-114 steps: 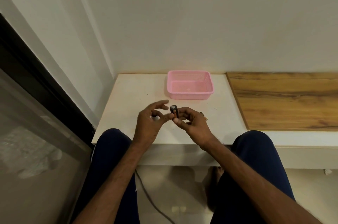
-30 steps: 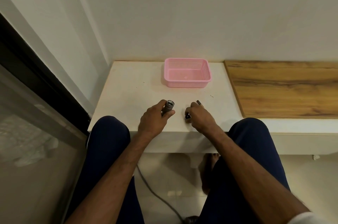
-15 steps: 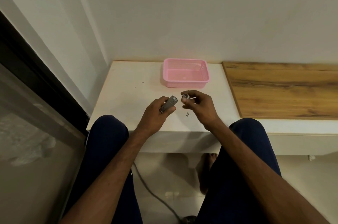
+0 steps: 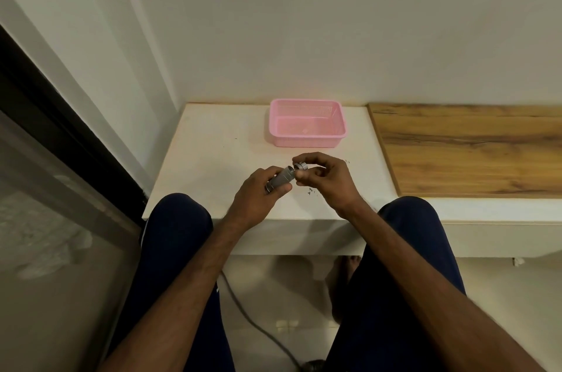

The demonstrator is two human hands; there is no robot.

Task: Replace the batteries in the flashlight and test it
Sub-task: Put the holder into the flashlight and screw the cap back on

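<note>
Over a white ledge point(image 4: 213, 153), the left hand point(image 4: 258, 195) grips the flashlight point(image 4: 281, 178) while the right hand point(image 4: 327, 178) pinches its cap point(image 4: 300, 166) just off the open end. Reassembly seems underway; next, the cap needs aligning and screwing on.
</note>
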